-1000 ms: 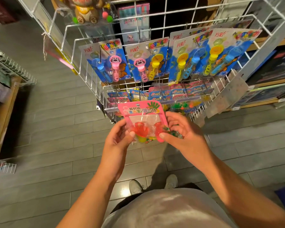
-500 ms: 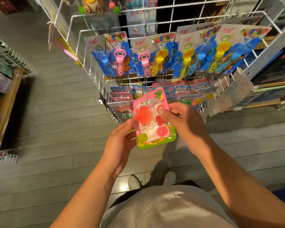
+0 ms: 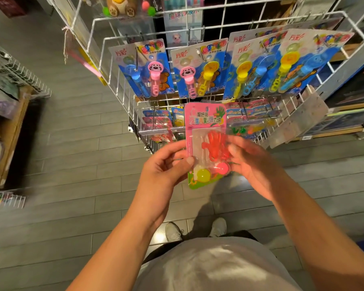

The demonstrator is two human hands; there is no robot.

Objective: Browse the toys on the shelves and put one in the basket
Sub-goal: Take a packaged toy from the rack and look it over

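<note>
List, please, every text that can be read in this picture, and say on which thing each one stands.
"方彩": red brand mark on the hanging bubble wand cards.
Pink toy pack in both hands: large characters, too blurred to read.
Sign behind the wire rack: characters too blurred.
Lower-row packs: print too small.

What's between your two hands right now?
In the head view, the pink toy pack sits between them: left hand pinches its left edge, right hand grips its right side.
</note>
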